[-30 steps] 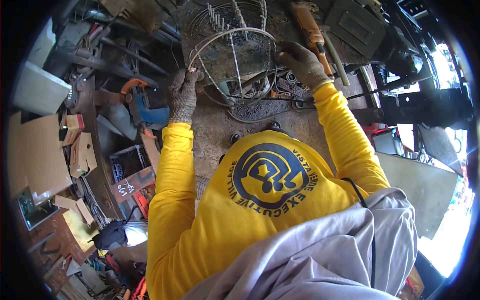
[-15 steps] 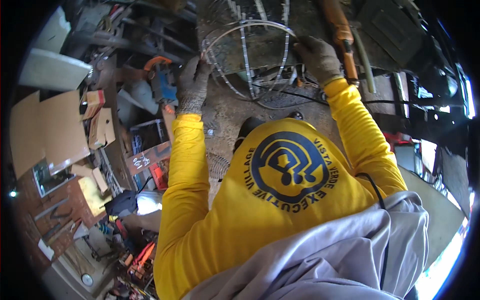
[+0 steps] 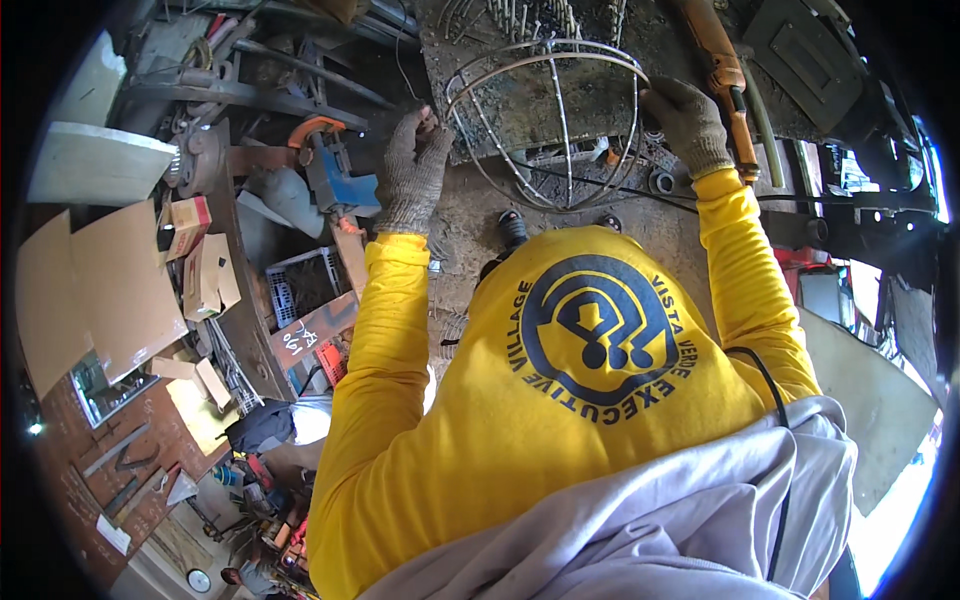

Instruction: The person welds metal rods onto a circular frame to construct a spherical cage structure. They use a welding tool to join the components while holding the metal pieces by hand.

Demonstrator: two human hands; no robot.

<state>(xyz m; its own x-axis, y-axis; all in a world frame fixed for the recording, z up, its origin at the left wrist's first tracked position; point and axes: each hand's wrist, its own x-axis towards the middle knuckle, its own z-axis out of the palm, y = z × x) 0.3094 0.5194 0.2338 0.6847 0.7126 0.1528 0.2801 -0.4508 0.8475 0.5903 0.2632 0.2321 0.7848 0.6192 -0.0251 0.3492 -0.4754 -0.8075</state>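
Crosswise at upper centre, the wire frame [image 3: 564, 130] lies between the right hand [image 3: 690, 125], pinching its rim, and the left hand [image 3: 412, 165], grip unclear.

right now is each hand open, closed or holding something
Left hand: fingers curled; grip cannot be told.
Right hand: closed on the wire frame.

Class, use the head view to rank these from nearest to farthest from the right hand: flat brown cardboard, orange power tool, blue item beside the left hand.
1. Orange power tool: just to the right of the right hand.
2. Blue item: left of the left hand.
3. Flat brown cardboard: toward the picture's left edge.
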